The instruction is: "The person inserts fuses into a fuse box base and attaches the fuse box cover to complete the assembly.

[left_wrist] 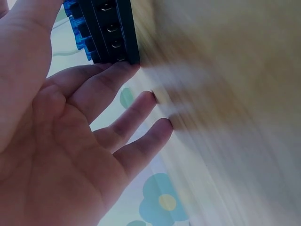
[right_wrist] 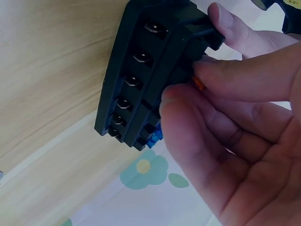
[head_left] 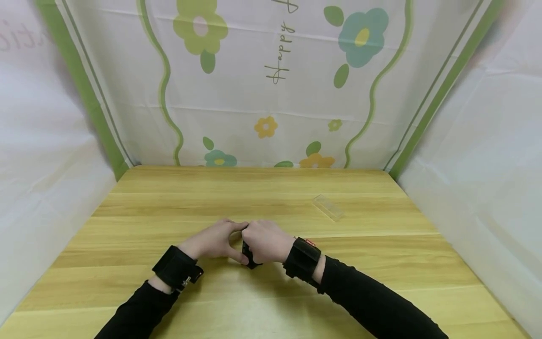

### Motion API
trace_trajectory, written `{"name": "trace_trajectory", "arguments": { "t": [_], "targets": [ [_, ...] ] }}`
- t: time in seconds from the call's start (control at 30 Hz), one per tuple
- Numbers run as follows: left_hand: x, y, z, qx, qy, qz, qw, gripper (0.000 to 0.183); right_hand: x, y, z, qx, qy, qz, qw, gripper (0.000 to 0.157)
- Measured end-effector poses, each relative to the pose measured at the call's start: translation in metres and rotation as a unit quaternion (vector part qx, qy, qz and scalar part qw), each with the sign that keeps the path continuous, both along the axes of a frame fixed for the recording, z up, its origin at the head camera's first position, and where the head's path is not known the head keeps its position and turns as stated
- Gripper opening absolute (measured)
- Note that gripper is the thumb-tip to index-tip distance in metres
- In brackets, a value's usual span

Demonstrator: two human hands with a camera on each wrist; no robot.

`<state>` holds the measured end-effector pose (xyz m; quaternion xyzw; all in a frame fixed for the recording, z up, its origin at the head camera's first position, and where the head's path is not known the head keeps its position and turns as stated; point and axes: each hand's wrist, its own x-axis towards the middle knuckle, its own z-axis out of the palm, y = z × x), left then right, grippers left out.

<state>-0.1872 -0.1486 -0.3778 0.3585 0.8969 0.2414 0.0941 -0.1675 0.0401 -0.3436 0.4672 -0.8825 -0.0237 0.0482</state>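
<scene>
A black fuse block (head_left: 251,257) stands on the table between both hands, a row of metal terminals along its side in both wrist views. My left hand (head_left: 213,240) holds it by its two ends, thumb at the near end and fingertips at the far one. Over the block's top, my right hand (head_left: 267,241) pinches a small orange blade fuse (right_wrist: 198,84) between thumb and forefinger, mostly hidden by them. Blue fuses (right_wrist: 154,136) sit in the block's far part; they also show in the left wrist view. How deep the orange fuse sits, I cannot tell.
A clear plastic cover (head_left: 328,207) lies on the wooden table (head_left: 211,188), beyond and right of the hands. White cloth walls with flower prints enclose the table at the back and both sides. Black bands wrap both wrists.
</scene>
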Motion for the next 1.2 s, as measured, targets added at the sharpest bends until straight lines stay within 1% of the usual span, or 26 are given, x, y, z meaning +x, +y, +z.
{"name": "trace_trajectory", "arguments": {
  "t": [0.3,0.37,0.47,0.6,0.73,0.87,1.07,1.2],
  "targets": [
    [0.001,-0.003,-0.001,0.003,-0.005,0.002,1.0000,0.095,-0.001,-0.004,-0.002,-0.008,-0.002,0.011,1.000,0.040],
    [0.001,-0.004,-0.001,0.002,-0.004,0.002,1.0000,0.095,-0.002,-0.003,-0.002,-0.009,-0.010,0.016,1.000,0.039],
    [0.000,-0.003,0.000,0.006,-0.006,0.000,1.0000,0.095,-0.005,0.002,-0.001,-0.025,-0.050,0.010,0.998,0.038],
    [-0.001,-0.001,0.002,0.006,-0.017,0.003,0.9998,0.099,-0.012,0.010,0.000,-0.054,-0.114,0.004,0.992,0.036],
    [-0.002,0.000,0.003,-0.001,-0.016,0.007,0.9998,0.100,-0.018,0.014,0.004,-0.056,-0.153,0.028,0.986,0.034],
    [-0.002,0.001,0.003,-0.007,-0.021,0.008,0.9997,0.098,-0.020,0.017,0.011,-0.049,-0.181,0.038,0.982,0.038],
    [-0.001,0.002,0.002,-0.005,-0.020,0.003,0.9998,0.096,-0.020,0.016,0.017,-0.026,-0.181,0.032,0.983,0.042],
    [-0.001,0.001,0.002,-0.007,-0.015,0.005,0.9999,0.095,-0.019,0.013,0.017,-0.003,-0.167,0.021,0.986,0.043]
  ]
}}
